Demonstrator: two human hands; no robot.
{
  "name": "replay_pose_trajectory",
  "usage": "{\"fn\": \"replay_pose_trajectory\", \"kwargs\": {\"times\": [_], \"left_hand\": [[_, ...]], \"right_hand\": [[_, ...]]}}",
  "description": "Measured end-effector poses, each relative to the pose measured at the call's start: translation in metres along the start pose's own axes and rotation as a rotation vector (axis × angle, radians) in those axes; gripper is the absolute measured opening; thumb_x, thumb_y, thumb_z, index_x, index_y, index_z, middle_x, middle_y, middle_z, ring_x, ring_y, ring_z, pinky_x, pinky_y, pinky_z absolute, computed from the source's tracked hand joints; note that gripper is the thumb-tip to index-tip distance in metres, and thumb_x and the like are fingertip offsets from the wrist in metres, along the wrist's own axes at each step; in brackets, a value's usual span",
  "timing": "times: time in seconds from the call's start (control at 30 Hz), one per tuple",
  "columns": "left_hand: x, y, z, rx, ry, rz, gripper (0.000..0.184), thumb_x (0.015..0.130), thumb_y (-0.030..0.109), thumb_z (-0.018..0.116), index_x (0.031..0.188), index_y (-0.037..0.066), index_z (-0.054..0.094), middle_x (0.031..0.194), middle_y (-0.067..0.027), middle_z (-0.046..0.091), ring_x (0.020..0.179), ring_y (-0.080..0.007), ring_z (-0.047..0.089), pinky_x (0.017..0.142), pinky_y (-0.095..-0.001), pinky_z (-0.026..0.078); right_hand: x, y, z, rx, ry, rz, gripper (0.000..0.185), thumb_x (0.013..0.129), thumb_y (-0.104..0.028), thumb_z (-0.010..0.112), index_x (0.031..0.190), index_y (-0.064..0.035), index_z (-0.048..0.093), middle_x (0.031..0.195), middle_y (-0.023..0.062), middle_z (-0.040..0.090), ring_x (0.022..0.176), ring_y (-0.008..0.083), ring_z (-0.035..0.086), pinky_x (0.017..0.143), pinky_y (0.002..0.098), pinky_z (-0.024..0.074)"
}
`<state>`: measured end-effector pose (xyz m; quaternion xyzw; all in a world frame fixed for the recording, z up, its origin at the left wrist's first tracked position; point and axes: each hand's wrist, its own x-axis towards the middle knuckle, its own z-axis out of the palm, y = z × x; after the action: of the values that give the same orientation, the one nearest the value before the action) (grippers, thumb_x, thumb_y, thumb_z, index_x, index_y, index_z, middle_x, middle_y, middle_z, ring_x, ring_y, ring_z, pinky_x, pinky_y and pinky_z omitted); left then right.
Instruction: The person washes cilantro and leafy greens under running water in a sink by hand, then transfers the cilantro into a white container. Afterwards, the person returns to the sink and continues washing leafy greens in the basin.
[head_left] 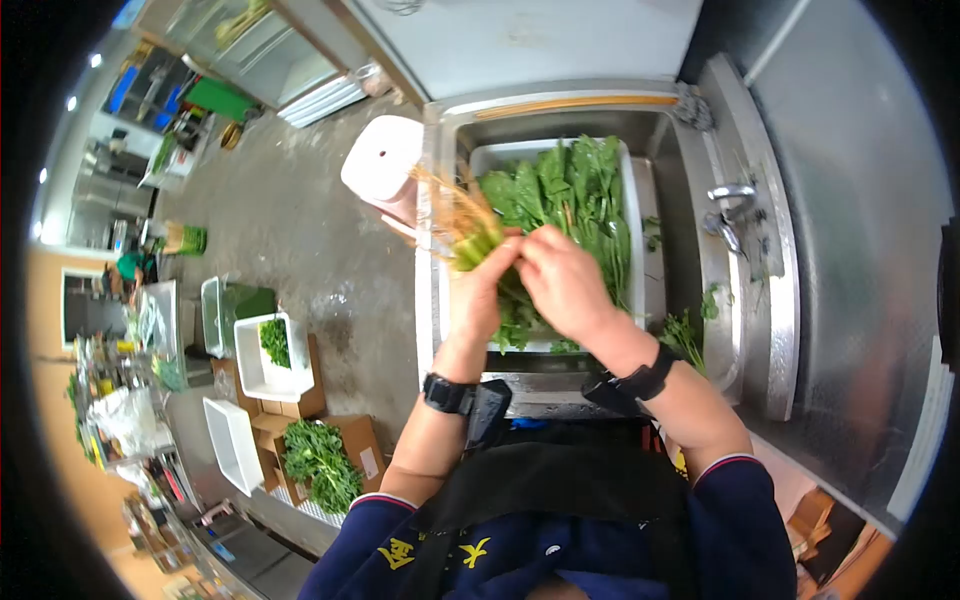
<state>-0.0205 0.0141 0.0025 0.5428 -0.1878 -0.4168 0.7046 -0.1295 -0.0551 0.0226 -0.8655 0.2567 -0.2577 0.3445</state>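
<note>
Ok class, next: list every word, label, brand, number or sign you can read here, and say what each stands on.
"金": seems to be the left yellow character on the dark blue shirt.
"大": my best reading of the yellow character beside it; uncertain.
White round mark on the shirt: too small to read.
Pale label on the cardboard box: too small to read.
</note>
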Motion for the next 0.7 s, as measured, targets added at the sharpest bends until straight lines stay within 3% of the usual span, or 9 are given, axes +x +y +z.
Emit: {"fn": "replay_pose_trajectory", "kwargs": {"times": [0.1,0.13,0.2,0.23,0.37,0.47,0.5,0.57,0.7], "left_hand": [[0.002,0.021,-0.022,-0.045,0.035,0.059,0.018,0.081,0.01,0.055,0.097,0.001,0.055,0.095,-0.0136,0.061,0.083,-0.0179,0.057,0.075,-0.0316,0.046],[0.004,0.03,-0.035,-0.04,0.013,0.097,0.017,0.081,0.01,0.055,0.095,0.001,0.054,0.09,-0.0144,0.061,0.078,-0.0195,0.058,0.072,-0.0331,0.048],[0.001,0.052,-0.053,0.017,0.061,0.22,0.019,0.08,0.011,0.058,0.095,0.002,0.052,0.08,-0.0108,0.059,0.072,-0.0203,0.059,0.067,-0.034,0.05],[-0.001,0.065,-0.055,-0.022,0.1,0.26,0.019,0.078,0.01,0.06,0.092,0.001,0.053,0.075,-0.0102,0.059,0.07,-0.0182,0.058,0.067,-0.0309,0.047],[-0.008,0.089,-0.075,-0.112,0.067,0.377,0.017,0.081,0.009,0.055,0.095,0.0,0.049,0.072,-0.0071,0.052,0.07,-0.0188,0.05,0.072,-0.0354,0.042],[-0.017,0.092,-0.082,-0.169,0.032,0.366,0.02,0.082,0.011,0.057,0.097,0.001,0.049,0.073,-0.0055,0.048,0.072,-0.0182,0.045,0.074,-0.0359,0.038],[-0.019,0.093,-0.084,-0.18,0.002,0.384,0.021,0.082,0.012,0.058,0.097,0.001,0.049,0.073,-0.0053,0.047,0.072,-0.0184,0.045,0.075,-0.036,0.038],[-0.024,0.092,-0.085,-0.156,0.002,0.382,0.022,0.081,0.013,0.059,0.097,0.001,0.049,0.074,-0.0054,0.048,0.072,-0.0186,0.045,0.074,-0.0362,0.038],[-0.03,0.087,-0.086,-0.132,-0.015,0.366,0.024,0.08,0.014,0.061,0.097,0.001,0.05,0.074,-0.0056,0.049,0.071,-0.0187,0.045,0.074,-0.0367,0.038]], "right_hand": [[-0.033,0.001,0.0,0.155,-0.02,0.026,0.032,0.078,-0.011,0.058,0.109,-0.0048,0.055,0.103,0.0134,0.054,0.086,0.0271,0.057,0.074,0.0336,0.0466],[-0.043,0.012,-0.009,0.062,-0.159,0.092,0.03,0.079,-0.014,0.058,0.108,-0.0076,0.056,0.102,0.011,0.057,0.084,0.0253,0.059,0.074,0.0332,0.0473],[-0.062,0.066,-0.023,-0.07,-0.195,0.175,0.021,0.079,-0.016,0.056,0.098,-0.0109,0.062,0.09,0.0107,0.063,0.079,0.026,0.061,0.07,0.0333,0.0487],[-0.065,0.087,-0.034,-0.123,-0.226,0.365,0.021,0.078,-0.014,0.055,0.096,-0.009,0.063,0.084,0.0125,0.063,0.076,0.0269,0.061,0.069,0.0337,0.0489],[-0.073,0.138,-0.046,-0.245,-0.221,0.467,0.016,0.076,-0.011,0.053,0.089,-0.0064,0.062,0.086,0.0132,0.063,0.081,0.0289,0.06,0.07,0.0395,0.0476],[-0.072,0.127,-0.014,-0.319,-0.549,0.181,0.02,0.074,-0.006,0.05,0.089,-0.0095,0.063,0.092,0.0105,0.062,0.087,0.0284,0.059,0.074,0.0381,0.0468],[-0.068,0.116,-0.003,-0.377,-0.703,0.193,0.019,0.074,-0.007,0.051,0.089,-0.0103,0.063,0.1,0.0098,0.06,0.091,0.0278,0.056,0.075,0.0381,0.0462],[-0.08,0.13,0.032,-0.505,-0.567,-0.141,0.017,0.074,-0.009,0.054,0.088,-0.0106,0.064,0.1,0.0092,0.057,0.092,0.0258,0.054,0.074,0.0366,0.0454],[-0.075,0.148,0.059,-0.838,-0.371,-0.253,0.015,0.073,-0.011,0.055,0.086,-0.0106,0.064,0.095,0.0075,0.054,0.092,0.0228,0.051,0.074,0.0337,0.0442]]}}
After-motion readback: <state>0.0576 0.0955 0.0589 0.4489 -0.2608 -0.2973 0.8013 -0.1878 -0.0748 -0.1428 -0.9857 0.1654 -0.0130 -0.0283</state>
